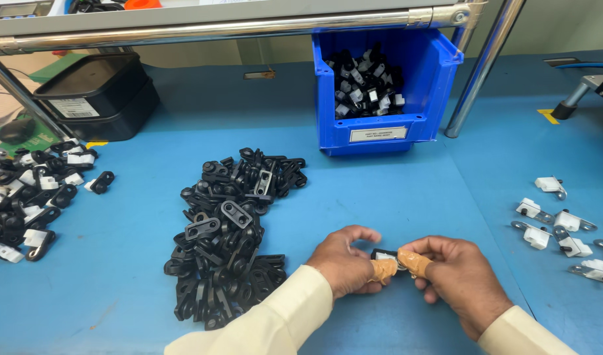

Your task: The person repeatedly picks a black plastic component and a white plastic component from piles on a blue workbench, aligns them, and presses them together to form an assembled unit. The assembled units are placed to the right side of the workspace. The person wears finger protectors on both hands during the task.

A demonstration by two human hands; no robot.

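Pinching one small black clip (385, 254) between taped fingertips, the left hand (346, 263) and right hand (460, 279) work near the desk's front edge, a big pile of loose black clips (232, 227) seemingly undone.

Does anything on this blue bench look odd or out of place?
Nothing looks damaged or spilled. The one oddity: tan tape wraps the thumb tips of the left hand and right hand, which pinch a small black part between them.

Black clip (384, 254) mostly behind thumbs
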